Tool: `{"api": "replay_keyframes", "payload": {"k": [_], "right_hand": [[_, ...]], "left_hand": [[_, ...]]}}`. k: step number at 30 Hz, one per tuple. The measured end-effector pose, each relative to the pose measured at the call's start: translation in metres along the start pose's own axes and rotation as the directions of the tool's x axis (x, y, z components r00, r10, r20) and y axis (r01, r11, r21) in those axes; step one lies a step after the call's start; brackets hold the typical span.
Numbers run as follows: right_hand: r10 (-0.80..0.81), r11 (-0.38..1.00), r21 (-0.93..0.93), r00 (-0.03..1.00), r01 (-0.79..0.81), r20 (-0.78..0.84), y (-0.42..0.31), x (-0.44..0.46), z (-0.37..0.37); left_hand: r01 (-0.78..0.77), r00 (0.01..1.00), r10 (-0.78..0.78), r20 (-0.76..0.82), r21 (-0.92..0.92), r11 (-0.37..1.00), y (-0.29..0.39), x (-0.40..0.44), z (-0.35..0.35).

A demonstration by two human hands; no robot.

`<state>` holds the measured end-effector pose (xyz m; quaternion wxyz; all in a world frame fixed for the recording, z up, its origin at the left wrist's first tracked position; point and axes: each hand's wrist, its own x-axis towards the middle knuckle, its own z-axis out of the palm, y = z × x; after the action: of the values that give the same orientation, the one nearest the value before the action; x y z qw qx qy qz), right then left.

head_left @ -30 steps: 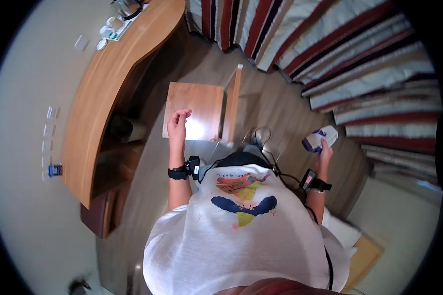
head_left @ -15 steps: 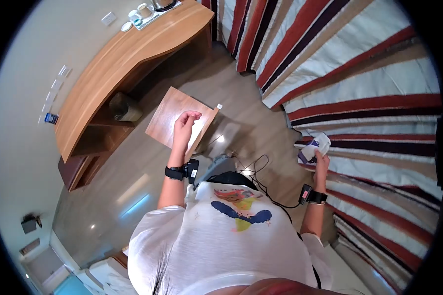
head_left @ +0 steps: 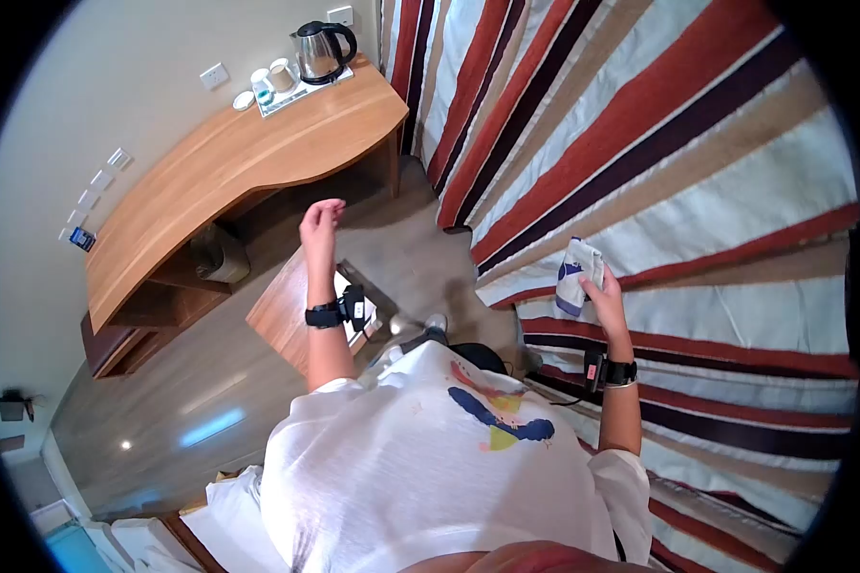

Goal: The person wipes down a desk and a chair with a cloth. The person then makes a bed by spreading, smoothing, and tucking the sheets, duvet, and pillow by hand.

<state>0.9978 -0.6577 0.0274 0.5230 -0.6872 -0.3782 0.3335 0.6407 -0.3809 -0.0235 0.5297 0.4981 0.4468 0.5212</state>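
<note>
My left hand [head_left: 321,225] is raised in front of me, above the wooden chair seat [head_left: 279,310], with its fingers curled together and nothing visible in them. On the right, my right hand [head_left: 606,298] grips a soft white and purple packet [head_left: 576,277] between thumb and fingers. The packet is held in front of the striped curtain, its lower right part covered by the thumb and fingers. Both wrists carry black straps with small devices.
A curved wooden desk [head_left: 220,158] holds a kettle [head_left: 319,53], cups [head_left: 281,76] and a tray. Beneath it stands a bin [head_left: 222,256]. The striped curtain [head_left: 659,172] fills the right side. White bedding [head_left: 234,506] lies at the lower left.
The view has turned right, bringing the kettle fully into sight and the curtain nearer. The chair now appears lower left, below my left hand. The packet remains in my right hand, now more upright.
</note>
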Motion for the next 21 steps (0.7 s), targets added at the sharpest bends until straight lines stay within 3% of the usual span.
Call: {"api": "replay_keyframes", "payload": {"k": [1,3,7,8,11,13,16,21], "right_hand": [[0.032,0.999,-0.044,0.999,-0.032,-0.006,0.002,0.011,-0.003],[0.031,0.999,-0.019,1.000,-0.031,0.001,0.004,0.034,0.002],[0.038,0.992,0.120,0.999,-0.042,0.033,0.027,0.082,0.022],[0.069,0.984,0.157,0.992,-0.085,0.103,0.033,0.098,0.025],[0.102,0.991,0.053,0.957,-0.121,0.271,0.045,0.151,0.036],[0.065,0.993,0.073,0.930,-0.097,0.361,0.048,0.190,0.046],[0.007,0.994,0.098,0.905,-0.054,0.424,0.036,0.242,0.067],[0.147,0.974,0.066,0.830,-0.216,0.538,0.037,0.307,0.100]], "left_hand": [[0.041,0.999,-0.040,0.030,-0.004,0.999,0.000,0.004,0.013],[-0.143,0.985,0.143,0.101,-0.008,0.990,-0.007,0.016,0.035],[-0.013,0.996,0.012,0.093,0.005,1.000,-0.002,0.025,0.048],[-0.015,0.997,0.013,0.072,0.018,1.000,-0.003,0.029,0.046],[-0.035,0.998,0.043,-0.049,0.152,0.988,-0.021,0.046,0.021],[-0.108,0.981,0.141,-0.135,0.227,0.968,-0.025,0.052,0.000],[-0.048,0.941,0.123,-0.315,0.233,0.971,-0.016,0.051,-0.017],[0.041,0.878,0.131,-0.461,0.344,0.938,0.003,0.051,-0.013]]}}
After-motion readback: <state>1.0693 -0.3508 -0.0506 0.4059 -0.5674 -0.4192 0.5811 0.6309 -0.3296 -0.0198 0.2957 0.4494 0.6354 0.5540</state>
